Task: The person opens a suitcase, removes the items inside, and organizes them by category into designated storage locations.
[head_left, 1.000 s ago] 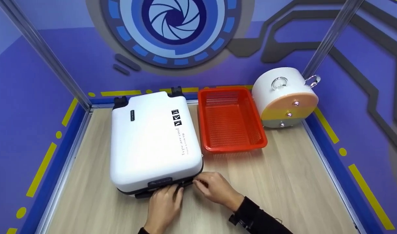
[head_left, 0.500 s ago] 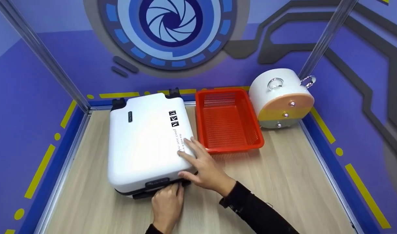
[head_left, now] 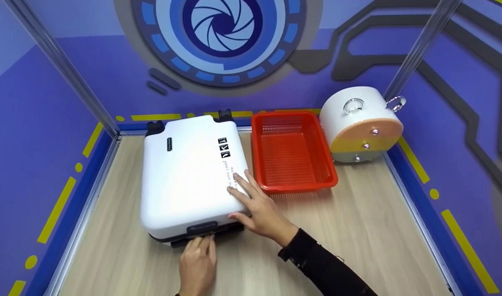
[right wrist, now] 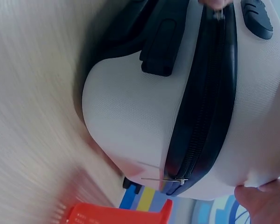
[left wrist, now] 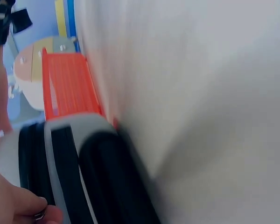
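A white hard-shell suitcase lies flat, its black-trimmed zip facing the person. My left hand is at the middle of that side, below the black lock. Finger and thumb pinch a small metal zipper pull, mostly covered by the fingertips. My right hand rests with spread fingers on the lid's near right corner. Another zipper slider with a thin pull sits by the corner in the right wrist view. The black carry handle runs alongside the zip.
Right of the suitcase stands a red plastic basket. Beyond it, against the back right corner, is a white rounded box with a striped front and ring handles. Patterned blue walls enclose the wooden tabletop on three sides.
My right hand has left the suitcase's near edge and moved up onto the lid with spread fingers. My left hand has slid left along the zip with the zipper pull.
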Motion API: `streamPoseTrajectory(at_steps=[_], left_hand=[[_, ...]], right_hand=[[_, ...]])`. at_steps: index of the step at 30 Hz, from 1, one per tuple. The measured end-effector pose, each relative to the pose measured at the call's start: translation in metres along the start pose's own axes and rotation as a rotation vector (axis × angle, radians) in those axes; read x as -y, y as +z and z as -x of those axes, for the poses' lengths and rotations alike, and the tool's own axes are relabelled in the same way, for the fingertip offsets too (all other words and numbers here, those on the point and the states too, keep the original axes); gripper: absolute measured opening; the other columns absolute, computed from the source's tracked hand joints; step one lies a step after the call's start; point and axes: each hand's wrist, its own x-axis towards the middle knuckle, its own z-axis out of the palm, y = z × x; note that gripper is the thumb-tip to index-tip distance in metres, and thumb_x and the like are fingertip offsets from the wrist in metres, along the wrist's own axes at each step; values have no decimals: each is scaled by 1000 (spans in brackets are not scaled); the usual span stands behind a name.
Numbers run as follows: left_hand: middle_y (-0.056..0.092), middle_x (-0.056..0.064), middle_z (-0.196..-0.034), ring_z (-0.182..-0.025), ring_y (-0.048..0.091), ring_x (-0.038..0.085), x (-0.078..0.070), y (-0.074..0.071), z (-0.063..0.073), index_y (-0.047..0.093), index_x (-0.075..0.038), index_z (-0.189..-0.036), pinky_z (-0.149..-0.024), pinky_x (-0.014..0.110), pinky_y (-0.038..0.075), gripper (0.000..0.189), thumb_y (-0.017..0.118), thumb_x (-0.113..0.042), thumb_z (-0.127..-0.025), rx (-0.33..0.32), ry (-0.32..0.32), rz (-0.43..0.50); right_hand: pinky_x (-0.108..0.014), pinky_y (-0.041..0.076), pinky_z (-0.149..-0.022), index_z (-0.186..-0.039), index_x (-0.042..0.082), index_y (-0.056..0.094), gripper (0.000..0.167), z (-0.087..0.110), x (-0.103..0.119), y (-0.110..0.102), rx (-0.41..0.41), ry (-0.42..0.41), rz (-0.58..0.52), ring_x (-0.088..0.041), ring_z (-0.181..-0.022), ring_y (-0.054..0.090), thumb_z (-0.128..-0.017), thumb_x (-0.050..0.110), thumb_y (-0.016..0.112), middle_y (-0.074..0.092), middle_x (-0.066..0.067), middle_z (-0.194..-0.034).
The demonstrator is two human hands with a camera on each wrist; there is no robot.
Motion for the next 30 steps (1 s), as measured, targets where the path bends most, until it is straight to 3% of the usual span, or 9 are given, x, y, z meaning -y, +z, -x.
streamPoseTrajectory(at_steps=[6,11,15,21,25,30], left_hand=[[68,7,-72,-61,65,27,38,-22,3,81,-2,-83,-51,47,56,4,80,2,-83,-23,-64,-31],[69,12,-72,-62,68,37,68,-44,4,82,1,-83,-54,55,54,7,76,2,-83,-25,-167,-82],[65,10,-68,-59,63,34,78,-53,1,80,2,-80,-51,52,51,9,75,1,-87,13,-234,-116],[60,4,-65,-56,51,17,82,-56,-3,79,0,-77,-48,37,42,11,78,0,-88,73,-256,-112],[61,5,-66,-55,44,12,91,-61,-1,78,0,-76,-49,33,38,11,77,0,-87,51,-266,-117],[66,9,-66,-53,51,17,117,-71,-3,81,2,-82,-49,36,40,9,76,-1,-88,9,-278,-157]], right_hand=[[-58,46,-125,-169,28,46,75,2,-2,-1,16,17,-8,-41,-173,20,-104,60,67,26,-4,-185],[-57,47,-125,-169,31,46,74,4,-3,-2,25,33,-19,-40,-173,19,-104,61,67,25,-1,-185],[-58,47,-125,-170,32,45,74,5,-4,-3,18,37,-29,-45,-172,19,-104,60,67,24,0,-186],[-62,45,-125,-169,32,46,73,4,-5,-6,15,49,-60,-54,-170,19,-105,58,68,25,0,-186],[-65,41,-126,-169,32,46,73,3,-3,-4,18,50,-86,-52,-171,16,-105,57,69,26,0,-185],[-67,41,-126,-168,31,48,73,3,1,1,12,43,-93,-52,-171,17,-104,56,71,27,-1,-185]])
